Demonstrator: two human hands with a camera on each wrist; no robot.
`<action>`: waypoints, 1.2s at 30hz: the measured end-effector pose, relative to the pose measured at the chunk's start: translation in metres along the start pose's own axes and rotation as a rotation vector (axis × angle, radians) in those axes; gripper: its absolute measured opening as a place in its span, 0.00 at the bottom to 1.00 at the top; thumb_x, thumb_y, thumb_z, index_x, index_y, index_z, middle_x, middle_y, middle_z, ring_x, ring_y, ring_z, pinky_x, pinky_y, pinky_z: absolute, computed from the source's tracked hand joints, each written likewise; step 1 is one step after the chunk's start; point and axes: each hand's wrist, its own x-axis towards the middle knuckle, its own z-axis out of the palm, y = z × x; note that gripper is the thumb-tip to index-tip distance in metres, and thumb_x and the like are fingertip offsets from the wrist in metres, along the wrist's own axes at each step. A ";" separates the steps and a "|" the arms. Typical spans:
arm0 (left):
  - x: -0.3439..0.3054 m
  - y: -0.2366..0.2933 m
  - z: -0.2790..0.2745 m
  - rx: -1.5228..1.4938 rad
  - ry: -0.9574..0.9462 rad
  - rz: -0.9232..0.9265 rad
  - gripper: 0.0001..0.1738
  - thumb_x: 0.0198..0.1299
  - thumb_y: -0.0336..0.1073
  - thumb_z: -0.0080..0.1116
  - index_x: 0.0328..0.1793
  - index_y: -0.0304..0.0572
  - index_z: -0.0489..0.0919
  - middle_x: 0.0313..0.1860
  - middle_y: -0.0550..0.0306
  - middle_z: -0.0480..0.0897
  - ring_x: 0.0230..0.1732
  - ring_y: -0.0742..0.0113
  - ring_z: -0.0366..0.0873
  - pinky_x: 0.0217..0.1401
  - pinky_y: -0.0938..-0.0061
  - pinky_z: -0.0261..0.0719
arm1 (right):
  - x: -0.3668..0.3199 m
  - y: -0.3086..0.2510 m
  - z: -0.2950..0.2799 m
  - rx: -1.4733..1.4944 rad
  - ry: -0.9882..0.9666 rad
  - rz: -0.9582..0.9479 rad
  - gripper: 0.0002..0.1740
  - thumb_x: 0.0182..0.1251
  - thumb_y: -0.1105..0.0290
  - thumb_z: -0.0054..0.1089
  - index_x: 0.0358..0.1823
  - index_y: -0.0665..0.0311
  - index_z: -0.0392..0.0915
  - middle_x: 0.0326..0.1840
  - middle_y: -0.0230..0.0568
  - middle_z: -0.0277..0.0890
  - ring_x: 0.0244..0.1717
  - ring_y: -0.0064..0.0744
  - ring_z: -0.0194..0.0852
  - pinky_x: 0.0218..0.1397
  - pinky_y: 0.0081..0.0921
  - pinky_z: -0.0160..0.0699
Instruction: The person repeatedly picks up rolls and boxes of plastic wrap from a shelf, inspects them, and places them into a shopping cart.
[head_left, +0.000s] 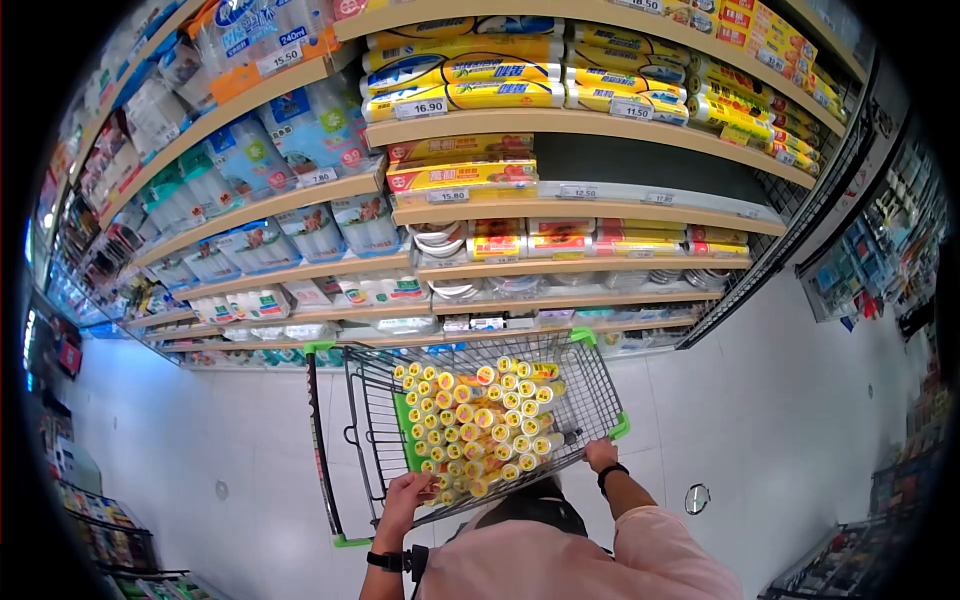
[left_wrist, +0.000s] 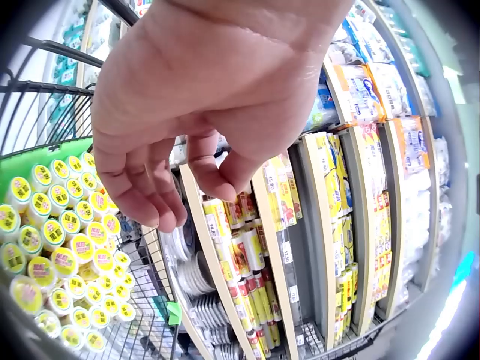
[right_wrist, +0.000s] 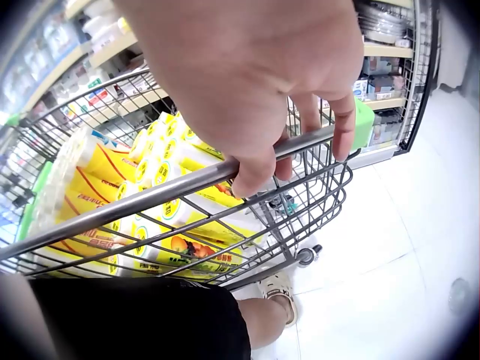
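A wire shopping cart [head_left: 595, 385] with green corners stands crosswise before the person. Many rolls [head_left: 470, 425] with yellow round end labels are packed upright inside it; some show yellow printed wrap [right_wrist: 105, 176] in the right wrist view. The left hand [head_left: 410, 492] hovers by the near handle-side corner of the cart, over the edge of the rolls. Its fingers [left_wrist: 161, 191] hang loosely curled with nothing between them. At the near front corner the right hand [head_left: 601, 456] grips the cart's metal rim [right_wrist: 97, 216], fingers curled over it beside the green corner piece [right_wrist: 363, 124].
Shelves [head_left: 590, 122] filled with yellow-packed rolls and boxes rise just beyond the cart. Cup packs [head_left: 290, 240] stand on the left shelves. A black mesh shelf end [head_left: 735, 265] borders the aisle on the right. Pale floor [head_left: 760, 420] runs around the cart.
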 end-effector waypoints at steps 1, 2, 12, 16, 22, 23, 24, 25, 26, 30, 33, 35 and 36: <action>-0.002 0.000 -0.001 0.000 0.006 -0.003 0.17 0.69 0.43 0.59 0.28 0.42 0.79 0.40 0.56 0.86 0.39 0.71 0.83 0.43 0.76 0.79 | -0.003 -0.003 0.002 0.013 -0.003 -0.011 0.07 0.55 0.60 0.71 0.37 0.41 0.89 0.42 0.35 0.85 0.51 0.43 0.79 0.50 0.48 0.80; -0.003 0.001 -0.003 -0.001 0.012 -0.002 0.16 0.69 0.43 0.59 0.29 0.42 0.79 0.40 0.56 0.86 0.39 0.70 0.83 0.43 0.76 0.79 | -0.002 -0.005 0.002 0.025 -0.004 -0.023 0.07 0.55 0.60 0.70 0.37 0.41 0.89 0.43 0.35 0.85 0.51 0.43 0.79 0.50 0.47 0.81; -0.037 -0.006 -0.019 -0.093 0.060 0.086 0.14 0.69 0.41 0.57 0.35 0.39 0.81 0.39 0.55 0.86 0.37 0.69 0.83 0.42 0.75 0.81 | 0.004 -0.043 0.001 0.046 -0.104 -0.043 0.12 0.57 0.58 0.70 0.42 0.46 0.88 0.51 0.37 0.84 0.56 0.46 0.78 0.54 0.44 0.81; -0.044 -0.008 -0.022 -0.085 0.079 0.102 0.15 0.69 0.40 0.57 0.30 0.40 0.79 0.38 0.53 0.86 0.36 0.68 0.83 0.43 0.73 0.82 | 0.016 -0.059 0.001 0.025 -0.182 -0.018 0.15 0.61 0.60 0.65 0.48 0.53 0.85 0.55 0.43 0.82 0.60 0.48 0.77 0.57 0.46 0.79; -0.039 -0.008 -0.016 -0.146 0.073 0.100 0.13 0.69 0.38 0.56 0.31 0.41 0.78 0.36 0.54 0.85 0.34 0.69 0.82 0.42 0.74 0.81 | 0.027 -0.054 -0.006 0.132 -0.223 -0.242 0.18 0.58 0.66 0.63 0.52 0.55 0.84 0.53 0.50 0.82 0.56 0.50 0.80 0.59 0.44 0.78; -0.037 -0.007 -0.013 -0.146 0.068 0.095 0.13 0.69 0.38 0.56 0.32 0.40 0.78 0.36 0.54 0.85 0.34 0.69 0.82 0.42 0.74 0.81 | 0.033 -0.048 -0.001 0.184 -0.196 -0.283 0.19 0.56 0.66 0.64 0.52 0.54 0.84 0.52 0.50 0.82 0.55 0.49 0.80 0.60 0.43 0.78; -0.038 -0.011 0.000 -0.149 0.070 0.099 0.13 0.69 0.38 0.56 0.33 0.40 0.78 0.36 0.54 0.85 0.34 0.70 0.82 0.41 0.74 0.81 | 0.035 -0.036 -0.004 0.234 -0.164 -0.333 0.20 0.55 0.66 0.65 0.53 0.53 0.84 0.52 0.50 0.82 0.55 0.48 0.80 0.60 0.41 0.79; -0.035 -0.009 0.007 -0.158 0.062 0.096 0.11 0.69 0.38 0.56 0.35 0.41 0.78 0.37 0.54 0.85 0.35 0.69 0.82 0.42 0.73 0.81 | 0.035 -0.028 -0.008 0.239 -0.125 -0.377 0.21 0.53 0.64 0.67 0.50 0.61 0.85 0.48 0.49 0.84 0.49 0.50 0.82 0.54 0.41 0.81; -0.033 -0.005 0.014 -0.166 0.055 0.094 0.10 0.69 0.38 0.56 0.38 0.41 0.78 0.38 0.54 0.85 0.36 0.68 0.83 0.42 0.73 0.81 | 0.034 -0.020 -0.012 0.268 -0.124 -0.375 0.21 0.54 0.64 0.67 0.50 0.61 0.85 0.47 0.49 0.84 0.48 0.48 0.83 0.54 0.40 0.81; -0.016 0.007 0.048 -0.145 0.020 0.096 0.08 0.68 0.38 0.57 0.47 0.43 0.77 0.41 0.54 0.85 0.38 0.65 0.84 0.44 0.71 0.82 | 0.039 0.006 -0.043 0.438 -0.146 -0.378 0.19 0.55 0.64 0.68 0.49 0.61 0.84 0.42 0.46 0.85 0.43 0.40 0.84 0.49 0.33 0.82; -0.006 0.016 0.088 -0.139 0.012 0.094 0.10 0.68 0.37 0.57 0.50 0.42 0.76 0.43 0.54 0.84 0.39 0.66 0.83 0.43 0.72 0.81 | 0.040 0.027 -0.071 0.522 -0.140 -0.338 0.15 0.58 0.66 0.68 0.46 0.64 0.84 0.34 0.41 0.85 0.36 0.30 0.82 0.44 0.27 0.80; -0.003 0.026 0.115 -0.127 0.006 0.101 0.11 0.68 0.37 0.58 0.52 0.42 0.76 0.42 0.54 0.84 0.39 0.67 0.83 0.42 0.73 0.81 | 0.039 0.037 -0.090 0.656 -0.140 -0.352 0.14 0.60 0.68 0.67 0.46 0.65 0.84 0.33 0.39 0.84 0.35 0.26 0.81 0.42 0.25 0.79; -0.002 0.029 0.128 -0.121 0.004 0.106 0.11 0.68 0.37 0.58 0.52 0.42 0.76 0.42 0.54 0.84 0.39 0.67 0.83 0.41 0.74 0.80 | 0.044 0.044 -0.096 0.722 -0.140 -0.360 0.13 0.60 0.69 0.66 0.45 0.66 0.84 0.32 0.38 0.84 0.35 0.24 0.80 0.42 0.24 0.79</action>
